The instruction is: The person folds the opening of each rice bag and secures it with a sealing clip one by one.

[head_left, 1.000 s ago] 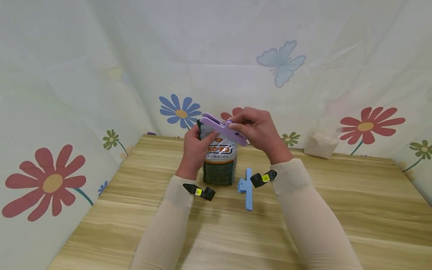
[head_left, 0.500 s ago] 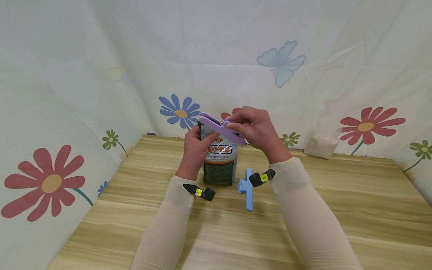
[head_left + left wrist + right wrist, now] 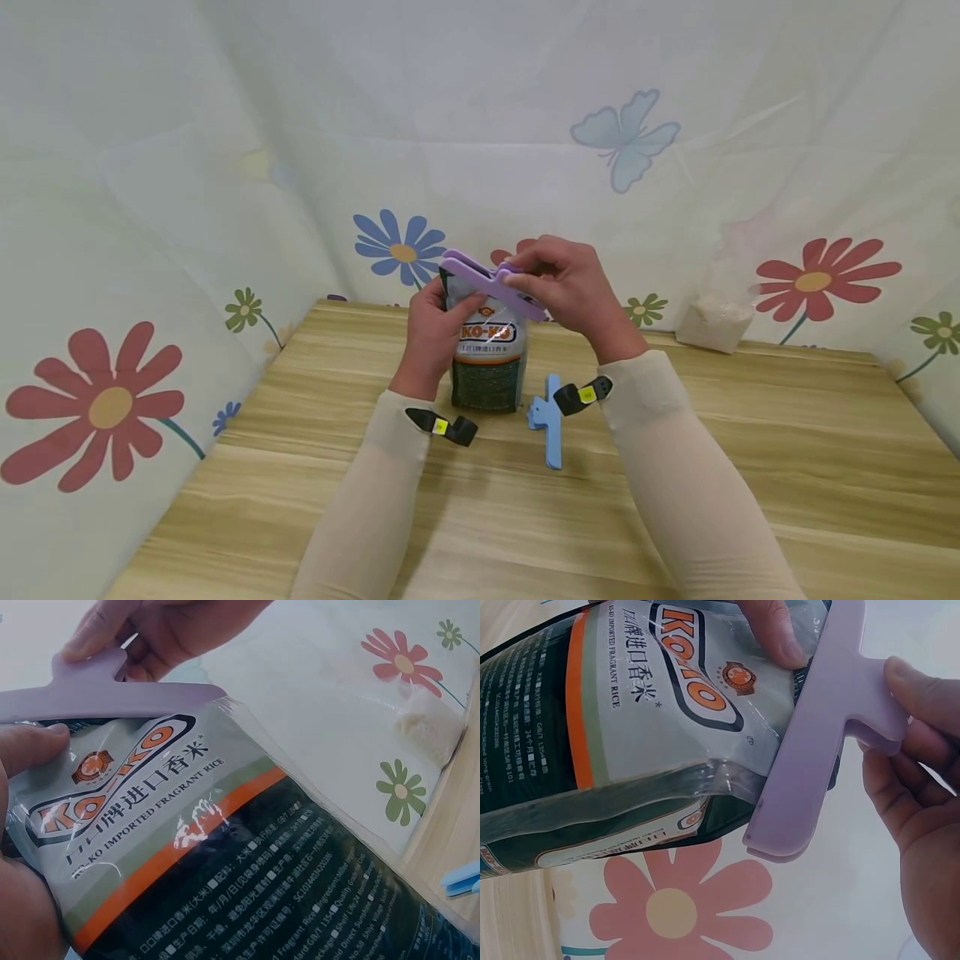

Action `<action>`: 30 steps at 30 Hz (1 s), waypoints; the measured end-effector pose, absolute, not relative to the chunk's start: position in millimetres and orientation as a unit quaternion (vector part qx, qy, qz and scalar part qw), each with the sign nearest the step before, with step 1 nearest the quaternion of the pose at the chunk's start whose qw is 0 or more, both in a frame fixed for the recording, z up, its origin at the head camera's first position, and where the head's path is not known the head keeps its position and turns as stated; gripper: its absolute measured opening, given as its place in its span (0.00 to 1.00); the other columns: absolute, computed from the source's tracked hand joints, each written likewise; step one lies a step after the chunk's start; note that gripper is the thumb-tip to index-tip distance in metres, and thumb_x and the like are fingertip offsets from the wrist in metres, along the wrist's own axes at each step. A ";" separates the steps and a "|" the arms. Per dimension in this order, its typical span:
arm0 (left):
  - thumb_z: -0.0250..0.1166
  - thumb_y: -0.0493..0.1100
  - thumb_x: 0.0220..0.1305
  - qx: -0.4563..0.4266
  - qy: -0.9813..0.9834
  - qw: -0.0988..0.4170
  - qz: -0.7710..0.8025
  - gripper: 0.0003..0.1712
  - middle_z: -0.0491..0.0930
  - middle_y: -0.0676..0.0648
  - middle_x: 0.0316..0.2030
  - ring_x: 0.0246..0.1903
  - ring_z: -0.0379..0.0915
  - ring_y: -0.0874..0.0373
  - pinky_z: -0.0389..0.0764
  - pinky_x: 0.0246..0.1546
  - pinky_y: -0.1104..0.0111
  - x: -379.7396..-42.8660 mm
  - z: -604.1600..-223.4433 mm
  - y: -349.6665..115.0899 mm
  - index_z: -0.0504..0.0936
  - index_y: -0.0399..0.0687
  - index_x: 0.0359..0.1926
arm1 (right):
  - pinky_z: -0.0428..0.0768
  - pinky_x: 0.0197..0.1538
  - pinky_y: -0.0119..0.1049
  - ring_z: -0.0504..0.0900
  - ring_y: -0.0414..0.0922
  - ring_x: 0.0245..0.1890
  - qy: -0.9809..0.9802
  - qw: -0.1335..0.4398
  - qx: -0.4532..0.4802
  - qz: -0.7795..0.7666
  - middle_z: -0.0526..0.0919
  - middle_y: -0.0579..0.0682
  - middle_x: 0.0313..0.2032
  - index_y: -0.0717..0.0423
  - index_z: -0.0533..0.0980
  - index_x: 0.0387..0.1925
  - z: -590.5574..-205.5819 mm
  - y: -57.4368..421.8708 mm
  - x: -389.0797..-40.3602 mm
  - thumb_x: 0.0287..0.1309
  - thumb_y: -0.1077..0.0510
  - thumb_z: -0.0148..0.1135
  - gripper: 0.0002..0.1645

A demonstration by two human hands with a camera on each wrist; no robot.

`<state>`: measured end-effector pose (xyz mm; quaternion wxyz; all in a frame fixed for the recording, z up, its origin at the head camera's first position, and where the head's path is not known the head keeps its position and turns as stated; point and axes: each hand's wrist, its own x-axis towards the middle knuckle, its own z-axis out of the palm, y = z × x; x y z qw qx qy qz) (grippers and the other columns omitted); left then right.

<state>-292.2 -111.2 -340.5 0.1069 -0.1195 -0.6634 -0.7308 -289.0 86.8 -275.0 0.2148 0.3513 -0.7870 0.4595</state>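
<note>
A green and silver rice bag stands upright on the table, its top folded over. My left hand grips the bag's upper left side, thumb pressed on the front just below the fold. Across the bag's top lies a long purple bag clip, slanting down to the right in the head view. The thumb and fingers of my right hand pinch the clip's handle tabs. In the left wrist view the clip's bar spans the bag's top edge. The left fingers behind the bag are hidden.
A light blue bag clip lies on the wooden table, right of the bag and under my right wrist. At the back right stands a clear bag of white grains against the flowered cloth backdrop.
The purple clip and my right hand have shifted slightly left along the bag's top. My left hand, the rice bag and the blue clip stay in place.
</note>
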 end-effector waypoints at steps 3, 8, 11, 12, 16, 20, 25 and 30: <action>0.71 0.41 0.58 -0.119 -0.661 0.107 -0.733 0.19 0.82 0.48 0.40 0.38 0.80 0.58 0.82 0.40 0.68 -291.8 -340.1 -111.1 0.80 0.43 0.50 | 0.80 0.37 0.33 0.80 0.41 0.31 -0.791 0.209 0.348 0.459 0.83 0.50 0.34 0.56 0.84 0.40 -275.4 87.0 -289.0 0.57 0.59 0.68 0.09; 0.70 0.41 0.59 -0.119 -0.662 0.106 -0.732 0.19 0.82 0.49 0.39 0.38 0.80 0.58 0.82 0.40 0.67 -291.8 -339.1 -110.9 0.80 0.43 0.50 | 0.81 0.40 0.34 0.81 0.41 0.33 -0.792 0.198 0.345 0.463 0.83 0.50 0.36 0.56 0.83 0.42 -276.2 87.9 -288.6 0.58 0.59 0.68 0.10; 0.70 0.42 0.59 -0.119 -0.663 0.106 -0.731 0.19 0.81 0.48 0.40 0.38 0.80 0.58 0.82 0.40 0.67 -291.4 -338.6 -110.8 0.80 0.42 0.50 | 0.81 0.40 0.34 0.81 0.42 0.33 -0.792 0.193 0.344 0.466 0.82 0.50 0.37 0.56 0.83 0.42 -276.6 88.1 -287.8 0.58 0.58 0.67 0.10; 0.70 0.42 0.59 -0.119 -0.664 0.107 -0.730 0.19 0.81 0.48 0.40 0.38 0.81 0.58 0.82 0.41 0.67 -291.5 -338.5 -110.7 0.80 0.42 0.50 | 0.81 0.40 0.33 0.81 0.42 0.33 -0.791 0.192 0.344 0.468 0.82 0.50 0.37 0.56 0.83 0.42 -277.1 88.4 -288.0 0.58 0.58 0.67 0.11; 0.70 0.43 0.59 -0.119 -0.668 0.108 -0.727 0.19 0.81 0.47 0.40 0.38 0.81 0.58 0.82 0.41 0.67 -291.1 -337.9 -110.6 0.81 0.43 0.50 | 0.82 0.41 0.34 0.80 0.42 0.34 -0.786 0.187 0.346 0.476 0.81 0.51 0.39 0.57 0.83 0.43 -277.7 89.2 -287.8 0.58 0.59 0.67 0.11; 0.71 0.43 0.59 -0.119 -0.672 0.112 -0.723 0.19 0.81 0.48 0.41 0.39 0.80 0.58 0.82 0.41 0.67 -290.4 -336.8 -110.9 0.81 0.44 0.50 | 0.83 0.43 0.41 0.81 0.43 0.35 -0.784 0.181 0.344 0.485 0.81 0.52 0.40 0.57 0.83 0.43 -276.9 88.9 -286.7 0.57 0.59 0.68 0.12; 0.70 0.42 0.59 -0.125 -0.676 0.120 -0.716 0.19 0.80 0.49 0.40 0.39 0.79 0.59 0.82 0.40 0.68 -289.5 -335.3 -111.8 0.80 0.42 0.51 | 0.83 0.48 0.47 0.83 0.46 0.39 -0.781 0.166 0.328 0.504 0.81 0.54 0.41 0.58 0.82 0.45 -276.7 87.9 -285.8 0.56 0.60 0.69 0.14; 0.70 0.42 0.59 -0.122 -0.684 0.130 -0.708 0.19 0.80 0.50 0.40 0.39 0.78 0.60 0.81 0.40 0.69 -288.7 -334.2 -113.4 0.80 0.42 0.50 | 0.83 0.49 0.45 0.84 0.47 0.41 -0.790 0.146 0.313 0.506 0.81 0.53 0.45 0.57 0.81 0.49 -278.3 87.6 -287.2 0.58 0.58 0.68 0.17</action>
